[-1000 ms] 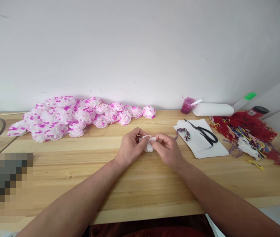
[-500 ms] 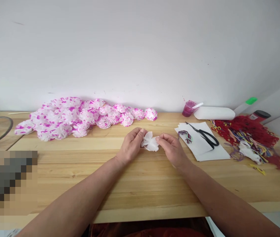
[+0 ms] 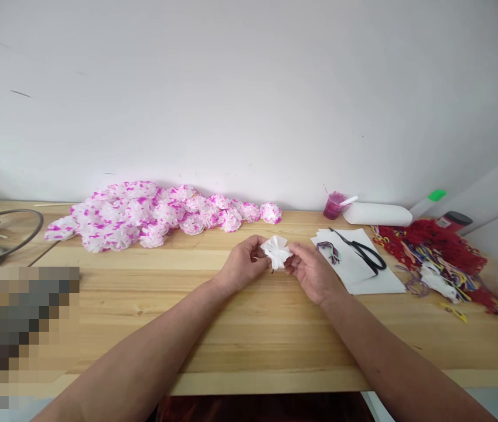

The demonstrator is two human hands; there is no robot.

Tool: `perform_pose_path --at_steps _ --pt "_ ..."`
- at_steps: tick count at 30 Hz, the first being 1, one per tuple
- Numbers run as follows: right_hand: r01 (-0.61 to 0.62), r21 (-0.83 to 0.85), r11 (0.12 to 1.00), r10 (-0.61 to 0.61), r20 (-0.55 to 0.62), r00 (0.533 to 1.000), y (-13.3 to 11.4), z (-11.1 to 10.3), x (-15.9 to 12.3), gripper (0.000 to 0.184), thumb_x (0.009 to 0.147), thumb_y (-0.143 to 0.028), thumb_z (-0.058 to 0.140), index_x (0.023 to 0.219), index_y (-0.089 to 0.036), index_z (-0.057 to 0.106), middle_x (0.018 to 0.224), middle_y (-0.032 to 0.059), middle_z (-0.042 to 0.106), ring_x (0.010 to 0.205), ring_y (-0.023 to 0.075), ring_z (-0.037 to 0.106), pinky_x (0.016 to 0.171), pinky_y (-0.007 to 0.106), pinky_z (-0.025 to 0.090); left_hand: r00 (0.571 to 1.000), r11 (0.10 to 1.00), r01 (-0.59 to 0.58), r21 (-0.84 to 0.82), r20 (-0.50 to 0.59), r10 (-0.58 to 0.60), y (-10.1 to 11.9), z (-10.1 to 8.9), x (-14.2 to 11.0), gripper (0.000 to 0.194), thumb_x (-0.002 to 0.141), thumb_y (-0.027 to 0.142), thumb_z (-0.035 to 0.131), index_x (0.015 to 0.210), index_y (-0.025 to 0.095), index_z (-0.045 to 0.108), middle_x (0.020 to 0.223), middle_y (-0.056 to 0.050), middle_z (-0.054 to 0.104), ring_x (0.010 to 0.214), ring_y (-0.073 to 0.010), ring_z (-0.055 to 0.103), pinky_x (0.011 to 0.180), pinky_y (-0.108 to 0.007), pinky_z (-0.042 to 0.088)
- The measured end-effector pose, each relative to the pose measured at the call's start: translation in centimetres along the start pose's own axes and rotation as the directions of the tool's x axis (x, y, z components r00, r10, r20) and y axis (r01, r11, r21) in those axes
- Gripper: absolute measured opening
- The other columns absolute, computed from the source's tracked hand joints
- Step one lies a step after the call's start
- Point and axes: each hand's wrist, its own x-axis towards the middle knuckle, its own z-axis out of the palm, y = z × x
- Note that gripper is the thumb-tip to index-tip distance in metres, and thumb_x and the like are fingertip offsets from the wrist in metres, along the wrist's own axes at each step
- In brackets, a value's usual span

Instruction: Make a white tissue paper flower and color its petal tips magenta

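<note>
Between my two hands is a small white paper flower [image 3: 276, 251] with pleated, partly fanned layers, held just above the wooden table [image 3: 214, 334]. My left hand [image 3: 245, 262] grips its left side, fingers curled behind it and thumb below. On the other side, my right hand [image 3: 310, 266] pinches the flower's edge between thumb and fingers. Close to my right hand lies a stack of white paper sheets [image 3: 381, 283], with black scissors [image 3: 365, 255] and a short bundle of coloured threads [image 3: 328, 252] on top.
Pink-speckled paper flowers [image 3: 117, 217] are heaped along the wall at left. A cup of magenta liquid [image 3: 333, 206], a white roll [image 3: 376, 214] and a dark-lidded red jar [image 3: 453, 221] stand behind the paper. Red yarn [image 3: 442, 243] lies at right, a cable [image 3: 33, 220] at left.
The white paper flower has turned and its layers look more pleated and fanned. Both hands have shifted their hold on it slightly. The view has tilted a little.
</note>
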Motion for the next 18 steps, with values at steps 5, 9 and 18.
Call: perform_pose_path --at_steps 5,9,18 --pt "0.1 -0.18 0.979 -0.107 -0.027 0.994 0.4 -0.4 0.2 0.028 0.075 -0.043 0.071 0.066 -0.018 0.063 0.062 -0.0009 0.06 0.057 0.0111 0.05 0.049 0.022 0.036 0.999 0.995 -0.015 -0.1 -0.047 0.01 0.3 -0.2 0.3 0.023 0.071 0.016 0.068 0.093 0.015 0.061 0.077 0.0 0.068 0.069 -0.0119 0.062 0.067 -0.024 0.047" --pt "0.164 -0.234 0.958 -0.188 -0.086 0.978 0.5 -1.1 0.6 0.026 0.074 -0.036 0.074 0.062 -0.018 0.059 0.057 -0.0041 0.055 0.054 0.0085 0.045 0.048 0.02 0.036 1.0 0.99 0.019 -0.143 -0.013 -0.021 0.6 -0.3 0.4 0.021 0.074 0.02 0.069 0.093 0.013 0.067 0.074 -0.003 0.07 0.064 -0.011 0.061 0.062 -0.023 0.045" --pt "-0.101 0.04 0.994 0.101 -0.015 0.995 0.0 -0.1 0.2 0.018 0.075 -0.034 0.07 0.078 -0.017 0.065 0.065 0.0021 0.065 0.052 0.0118 0.057 0.039 0.02 0.041 0.995 0.996 -0.084 -0.024 0.053 0.085 1.0 0.0 -0.3 0.044 0.071 0.008 0.067 0.113 0.015 0.057 0.109 -0.01 0.067 0.091 -0.0187 0.067 0.078 -0.029 0.052"
